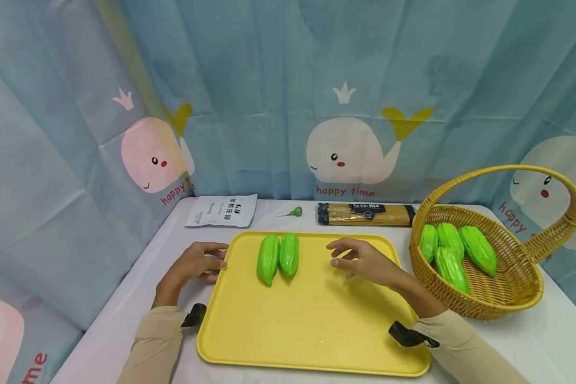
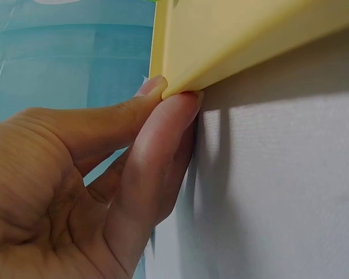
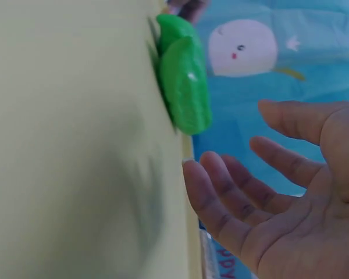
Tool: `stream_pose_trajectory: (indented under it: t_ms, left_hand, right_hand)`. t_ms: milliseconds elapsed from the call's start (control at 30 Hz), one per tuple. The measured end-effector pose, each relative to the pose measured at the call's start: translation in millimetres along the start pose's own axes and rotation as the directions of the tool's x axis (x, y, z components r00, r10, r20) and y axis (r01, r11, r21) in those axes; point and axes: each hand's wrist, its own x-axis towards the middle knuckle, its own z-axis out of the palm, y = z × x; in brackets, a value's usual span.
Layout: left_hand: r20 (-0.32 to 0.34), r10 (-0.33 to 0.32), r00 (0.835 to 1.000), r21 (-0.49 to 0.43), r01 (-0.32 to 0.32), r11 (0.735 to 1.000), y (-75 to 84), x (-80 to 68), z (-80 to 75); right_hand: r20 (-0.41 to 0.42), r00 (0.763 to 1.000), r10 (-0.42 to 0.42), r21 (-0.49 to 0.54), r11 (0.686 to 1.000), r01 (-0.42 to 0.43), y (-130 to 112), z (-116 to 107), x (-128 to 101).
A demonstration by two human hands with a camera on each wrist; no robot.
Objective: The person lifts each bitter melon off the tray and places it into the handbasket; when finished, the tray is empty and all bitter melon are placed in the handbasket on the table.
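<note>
My left hand (image 1: pixel 199 262) is at the left rim of a yellow tray (image 1: pixel 312 330). In the left wrist view its thumb (image 2: pixel 104 125) and fingers pinch the tray's edge. Two bright green, glossy, ridged toy vegetables, a longer pointed one (image 1: pixel 268 260) and a shorter one (image 1: pixel 289 255), lie side by side on the tray's far left part. Over the tray's right half hovers my right hand (image 1: pixel 365 260), fingers apart and loosely bent, with nothing in them. The right wrist view has the green pieces (image 3: pixel 186 87) beyond its fingertips.
At the right stands a wicker basket (image 1: pixel 504 298) with a tall handle and several similar green pieces (image 1: pixel 478 249) inside. Behind the tray lie a white printed pouch (image 1: pixel 222 210), a small green-headed item (image 1: pixel 295 212) with a thin pale point, and a pack of spaghetti (image 1: pixel 365 214). Curtains (image 1: pixel 278 64) enclose the table.
</note>
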Motion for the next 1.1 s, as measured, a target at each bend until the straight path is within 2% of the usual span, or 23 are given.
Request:
stream_pose_trajectory:
  t_ms: [267,633,1100]
  left_hand:
    - [0.001,0.019,1.0,-0.01,-0.019,1.0,1.0,-0.2,-0.8]
    - [0.009,-0.009,1.0,-0.04,0.009,0.999,1.2,1.2,0.8]
    - [0.006,-0.02,1.0,-0.023,0.02,1.0,-1.9,0.9,-0.2]
  right_hand:
    - [0.001,1.0,0.016,0.057,0.998,-0.016,5.7,20.9,34.8]
    - [-0.087,0.994,0.058,0.072,0.996,-0.052,1.1,43.9,71.2]
    - [-0.17,0.982,0.084,0.025,0.996,-0.081,-4.7,61.6,98.9]
